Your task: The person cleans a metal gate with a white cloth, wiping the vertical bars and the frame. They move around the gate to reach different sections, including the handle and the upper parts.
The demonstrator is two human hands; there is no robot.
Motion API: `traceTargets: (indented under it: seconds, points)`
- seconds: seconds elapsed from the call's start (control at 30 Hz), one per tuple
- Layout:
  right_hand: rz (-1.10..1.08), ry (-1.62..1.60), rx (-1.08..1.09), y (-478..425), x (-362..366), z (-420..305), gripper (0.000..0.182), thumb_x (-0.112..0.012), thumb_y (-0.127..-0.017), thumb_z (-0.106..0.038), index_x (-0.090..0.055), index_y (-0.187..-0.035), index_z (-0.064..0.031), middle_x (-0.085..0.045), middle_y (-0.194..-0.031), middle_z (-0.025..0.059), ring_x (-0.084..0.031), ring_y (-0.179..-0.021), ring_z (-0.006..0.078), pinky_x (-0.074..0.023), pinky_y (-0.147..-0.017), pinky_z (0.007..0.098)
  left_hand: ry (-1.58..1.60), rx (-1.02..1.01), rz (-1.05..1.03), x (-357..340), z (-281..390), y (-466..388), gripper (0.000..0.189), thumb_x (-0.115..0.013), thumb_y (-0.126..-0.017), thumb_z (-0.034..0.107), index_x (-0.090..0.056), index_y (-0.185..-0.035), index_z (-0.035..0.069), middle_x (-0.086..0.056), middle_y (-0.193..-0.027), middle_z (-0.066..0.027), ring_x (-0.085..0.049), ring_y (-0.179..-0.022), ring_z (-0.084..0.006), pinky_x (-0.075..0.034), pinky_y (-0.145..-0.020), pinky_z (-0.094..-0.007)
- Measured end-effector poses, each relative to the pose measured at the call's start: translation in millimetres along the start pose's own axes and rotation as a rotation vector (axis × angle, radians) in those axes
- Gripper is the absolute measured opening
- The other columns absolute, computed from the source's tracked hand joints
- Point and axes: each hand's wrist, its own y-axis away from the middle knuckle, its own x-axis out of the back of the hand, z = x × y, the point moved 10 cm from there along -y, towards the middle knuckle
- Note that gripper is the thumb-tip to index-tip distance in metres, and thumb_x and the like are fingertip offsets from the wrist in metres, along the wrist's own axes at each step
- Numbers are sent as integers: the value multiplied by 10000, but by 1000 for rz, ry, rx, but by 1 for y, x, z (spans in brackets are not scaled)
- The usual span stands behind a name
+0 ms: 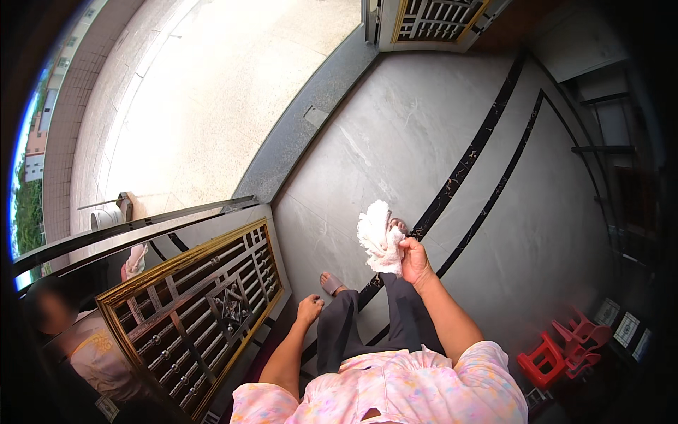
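Note:
My right hand (pixel 415 259) grips a crumpled white cloth (pixel 377 238) by its edge, out in front of my body above the tiled floor. Nothing shows in my left hand (pixel 310 308), which hangs lower with its fingers curled, beside my dark trousers. Nearest to it is an open door panel (pixel 276 297) with a gold-framed metal grille (pixel 212 312). The cloth partly hides one of my feet; the other wears a slide sandal (pixel 332 283).
A stone threshold (pixel 312 114) divides the grey floor (pixel 408 132) from bright paving outside. Another grilled door panel (pixel 389 24) stands at the top. Red plastic stools (pixel 543 360) are at lower right. Outside, a white bucket (pixel 107 216) stands beyond the left door.

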Motion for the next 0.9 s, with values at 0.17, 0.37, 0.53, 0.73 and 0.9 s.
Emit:
traceTargets:
  seconds: [0.17, 0.37, 0.53, 0.73, 0.9]
  points:
    - [-46, 4, 13, 48, -38, -28, 341, -577, -700, -131, -506, -1018, -29, -565, -945, 91, -534, -895, 239, -410, -823, 398, 185, -49, 133, 51, 55, -1, 364, -508, -688, 236, -571, -962, 6, -602, -865, -173, -577, -835, -271, -436, -753, -316]
    - [7, 97, -14, 58, -14, -86, 284, -561, -707, -104, -516, -970, -7, -560, -932, 109, -557, -831, 252, -461, -749, 394, 135, -109, 75, 66, 122, 24, 354, -515, -688, 226, -572, -940, -17, -609, -794, -165, -598, -723, -230, -464, -672, -302]
    - [46, 174, 194, 71, -43, -182, 265, -549, -749, -150, -515, -973, -12, -562, -915, 101, -556, -826, 235, -460, -739, 382, 82, -146, 61, 77, 195, 33, 331, -516, -689, 194, -578, -941, -11, -611, -700, -147, -601, -633, -210, -475, -623, -299]
    - [19, 535, 382, 58, -109, -252, 229, -561, -766, -147, -549, -972, -49, -572, -879, 24, -552, -822, 159, -440, -732, 312, 283, -444, 277, 140, 335, 17, 263, -489, -710, 150, -598, -889, -10, -593, -621, -115, -583, -555, -151, -465, -524, -266]
    - [-117, 778, 522, 42, -184, -308, 153, -526, -795, -145, -587, -899, -50, -587, -857, 18, -559, -798, 145, -447, -695, 286, 574, -635, 72, 178, 499, 46, 262, -480, -775, 168, -558, -930, -29, -582, -760, -68, -571, -642, -141, -449, -513, -244]
